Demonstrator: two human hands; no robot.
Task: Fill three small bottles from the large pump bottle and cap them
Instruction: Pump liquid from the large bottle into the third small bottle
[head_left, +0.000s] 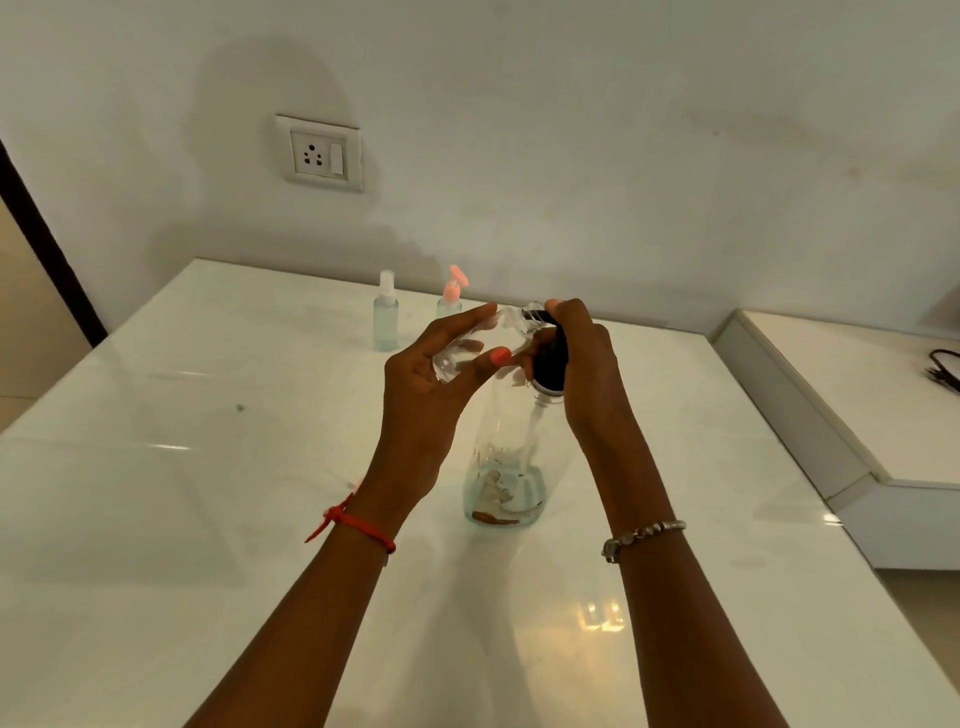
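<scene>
A large clear pump bottle (506, 467) stands on the white table (208, 467), with a little liquid at its bottom. My right hand (587, 364) grips its black pump head (549, 358). My left hand (436, 374) holds a small clear uncapped bottle (483, 343) tilted, its open mouth against the pump spout. At the back of the table stand two small bottles: one with a white spray cap (386, 312) and one with a pink flip cap (451, 293), partly hidden behind my left fingers.
A wall socket (319, 153) sits on the wall behind the table. A lower white ledge (852, 395) adjoins the table's right side, with a dark cable (945, 366) on it. A dark door frame (47, 244) runs down the left.
</scene>
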